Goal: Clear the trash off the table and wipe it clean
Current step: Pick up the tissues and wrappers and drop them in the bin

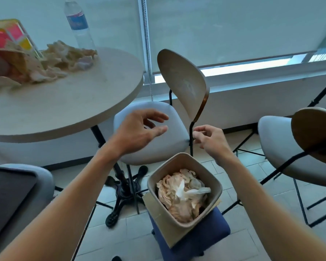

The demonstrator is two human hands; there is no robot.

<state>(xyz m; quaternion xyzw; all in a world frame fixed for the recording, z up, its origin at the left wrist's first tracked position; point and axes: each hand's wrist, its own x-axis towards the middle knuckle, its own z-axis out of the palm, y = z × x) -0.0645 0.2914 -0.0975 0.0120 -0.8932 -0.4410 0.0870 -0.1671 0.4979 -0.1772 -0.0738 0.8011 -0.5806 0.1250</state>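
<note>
A round beige table fills the upper left. On its far side lies a heap of crumpled paper trash, beside a colourful box and a clear water bottle. A tan square bin sits low in the middle on a blue stool, holding crumpled paper and plastic. My left hand hovers above and left of the bin, fingers spread, empty. My right hand hangs above the bin's far rim with fingers loosely curled, nothing in it.
A grey-seated chair with a wooden back stands between table and window. Another chair is at the right, a grey cushioned seat at lower left. The table's black iron base stands left of the bin.
</note>
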